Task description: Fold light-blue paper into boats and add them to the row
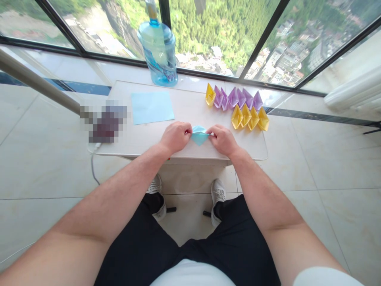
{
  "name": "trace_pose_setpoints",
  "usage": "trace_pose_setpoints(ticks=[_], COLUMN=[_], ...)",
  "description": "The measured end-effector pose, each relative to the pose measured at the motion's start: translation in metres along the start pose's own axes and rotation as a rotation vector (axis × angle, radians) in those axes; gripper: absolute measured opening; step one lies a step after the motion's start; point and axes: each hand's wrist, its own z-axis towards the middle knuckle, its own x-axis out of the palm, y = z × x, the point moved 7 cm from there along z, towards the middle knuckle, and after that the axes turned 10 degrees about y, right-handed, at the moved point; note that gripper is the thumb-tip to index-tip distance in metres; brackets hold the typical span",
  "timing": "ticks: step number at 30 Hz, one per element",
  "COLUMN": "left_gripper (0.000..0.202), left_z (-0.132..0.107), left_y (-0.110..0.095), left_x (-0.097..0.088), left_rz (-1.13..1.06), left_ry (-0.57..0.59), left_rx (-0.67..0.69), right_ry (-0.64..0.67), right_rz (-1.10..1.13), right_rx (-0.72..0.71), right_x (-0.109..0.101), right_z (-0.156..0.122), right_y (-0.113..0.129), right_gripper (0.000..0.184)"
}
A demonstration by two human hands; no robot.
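A small folded light-blue paper piece (199, 135) sits near the front edge of a small white table (143, 137). My left hand (175, 136) pinches its left end and my right hand (223, 139) pinches its right end, fingers curled closed on the paper. A flat light-blue sheet (151, 107) lies on the table to the left, behind my left hand.
Folded purple paper boats (236, 97) and yellow paper boats (250, 118) stand in rows at the table's right. One more yellow boat (210, 94) heads the purple row. A large blue water jug (158, 47) stands by the window. A blurred dark object (105, 121) lies at the table's left edge.
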Motion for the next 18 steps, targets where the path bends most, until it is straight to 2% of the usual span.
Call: trace_pose_setpoints(ticks=[7,14,18], left_gripper=[0.018,0.017,0.018], left_z=[0.001,0.002,0.006], left_y=[0.0,0.006,0.01], left_x=[-0.001,-0.001,-0.001], left_rz=[-0.01,-0.087,-0.102], left_ry=[0.006,0.007,0.031], left_rx=[-0.011,-0.088,-0.12], right_ry=[-0.038,-0.045,-0.002], right_rz=[0.033,0.192,0.285], right_rx=[0.017,0.161,0.21], right_x=[-0.002,-0.003,-0.003], right_z=[0.001,0.004,0.008], right_y=[-0.002,-0.016,-0.019], right_gripper=[0.019,0.017,0.017])
